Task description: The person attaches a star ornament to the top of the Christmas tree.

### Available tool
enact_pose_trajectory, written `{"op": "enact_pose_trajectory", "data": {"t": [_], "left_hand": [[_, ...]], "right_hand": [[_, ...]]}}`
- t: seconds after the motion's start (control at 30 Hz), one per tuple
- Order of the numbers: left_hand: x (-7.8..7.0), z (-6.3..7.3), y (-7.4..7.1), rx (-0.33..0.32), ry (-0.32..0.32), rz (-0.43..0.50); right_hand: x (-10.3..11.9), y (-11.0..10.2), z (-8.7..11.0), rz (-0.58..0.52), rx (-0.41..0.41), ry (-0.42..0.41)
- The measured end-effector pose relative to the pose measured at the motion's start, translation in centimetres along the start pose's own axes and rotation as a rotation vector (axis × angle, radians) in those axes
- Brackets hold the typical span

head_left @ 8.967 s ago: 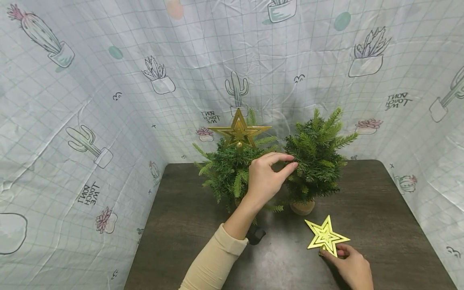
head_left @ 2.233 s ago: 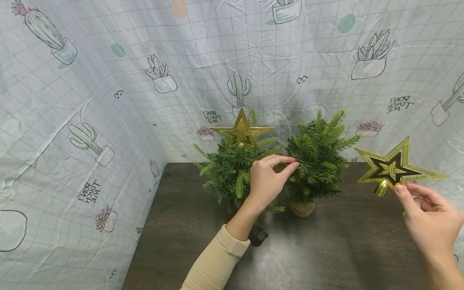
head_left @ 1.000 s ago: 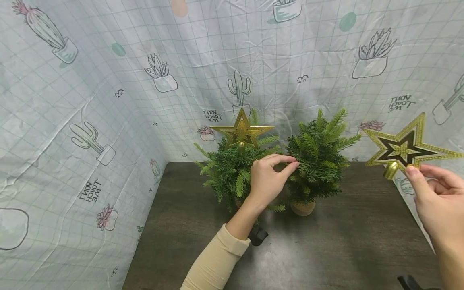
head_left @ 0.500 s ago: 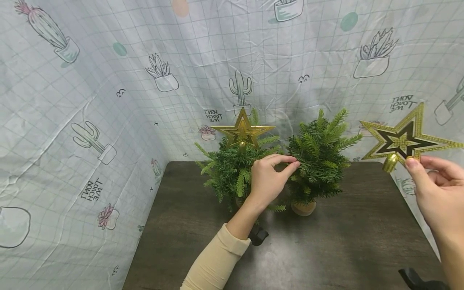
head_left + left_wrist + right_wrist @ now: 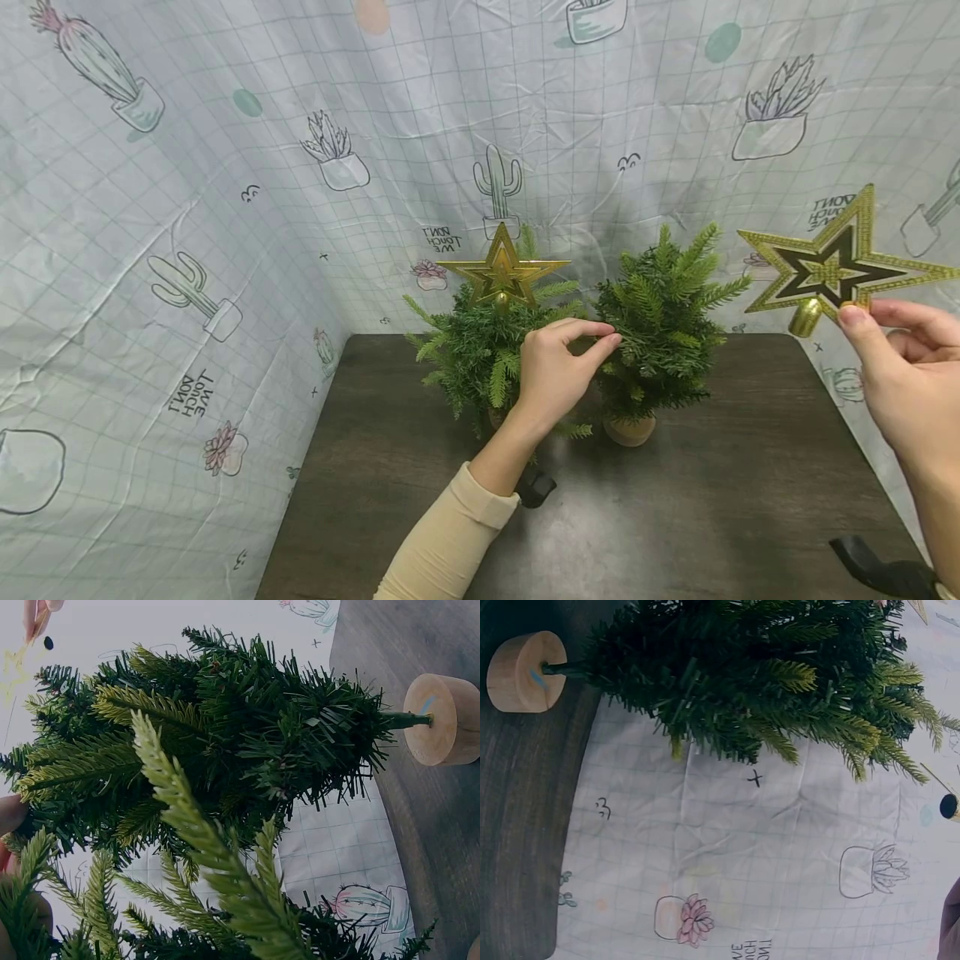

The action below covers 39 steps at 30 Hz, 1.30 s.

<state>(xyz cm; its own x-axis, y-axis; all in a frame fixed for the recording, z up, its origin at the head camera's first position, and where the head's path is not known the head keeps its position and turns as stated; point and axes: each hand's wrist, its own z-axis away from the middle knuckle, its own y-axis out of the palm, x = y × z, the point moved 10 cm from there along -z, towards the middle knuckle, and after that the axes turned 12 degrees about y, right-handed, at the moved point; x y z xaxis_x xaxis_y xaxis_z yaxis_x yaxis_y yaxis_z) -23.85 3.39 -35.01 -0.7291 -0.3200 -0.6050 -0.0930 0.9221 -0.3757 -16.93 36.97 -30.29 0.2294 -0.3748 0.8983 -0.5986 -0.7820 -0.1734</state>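
Note:
Two small artificial Christmas trees stand side by side on the table. My left hand (image 5: 558,367) reaches across the left tree (image 5: 476,350) and pinches a twig of the right tree (image 5: 660,321) between thumb and forefinger. Held up to the right of that tree is a gold star topper (image 5: 828,262), its lower point between thumb and fingers of my right hand (image 5: 911,375). The star's socket (image 5: 806,318) points down and to the left. In the right wrist view, only the topper's dark socket opening (image 5: 949,806) and some edges show, beside the bushy right tree (image 5: 742,690).
Another gold star (image 5: 502,271) tops the left tree. The right tree has a round wooden base (image 5: 529,671) on the dark wooden table (image 5: 720,500). A cactus-print curtain (image 5: 390,108) hangs behind and along both sides. Black straps show at both wrists.
Since the earliest frame, my right hand has lifted the star from low over the table. It has risen a bit further in the last second. My left hand keeps its place at the right tree.

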Motion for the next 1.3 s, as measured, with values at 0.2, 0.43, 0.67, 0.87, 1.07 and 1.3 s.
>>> {"op": "enact_pose_trajectory", "data": {"t": [0.2, 0.43, 0.67, 0.87, 1.07, 1.3], "left_hand": [[0.1, 0.1, 0.0, 0.001, -0.003, -0.002], [0.0, 0.0, -0.1, -0.001, -0.004, -0.014], [0.1, 0.0, -0.1, 0.000, -0.008, -0.003], [0.1, 0.2, 0.2, 0.016, -0.022, 0.006], [0.1, 0.1, 0.1, 0.013, -0.010, 0.025], [0.0, 0.1, 0.0, 0.015, -0.007, 0.002]], "right_hand": [[1.2, 0.4, -0.5, -0.039, 0.003, -0.033], [1.8, 0.9, -1.2, 0.004, 0.007, 0.002], [2.6, 1.5, -2.1, 0.048, 0.008, 0.000], [3.1, 1.8, -2.7, 0.083, 0.003, -0.009], [3.7, 2.2, -3.3, 0.066, -0.006, 0.003], [4.2, 2.7, -3.9, 0.077, -0.014, 0.061]]}}
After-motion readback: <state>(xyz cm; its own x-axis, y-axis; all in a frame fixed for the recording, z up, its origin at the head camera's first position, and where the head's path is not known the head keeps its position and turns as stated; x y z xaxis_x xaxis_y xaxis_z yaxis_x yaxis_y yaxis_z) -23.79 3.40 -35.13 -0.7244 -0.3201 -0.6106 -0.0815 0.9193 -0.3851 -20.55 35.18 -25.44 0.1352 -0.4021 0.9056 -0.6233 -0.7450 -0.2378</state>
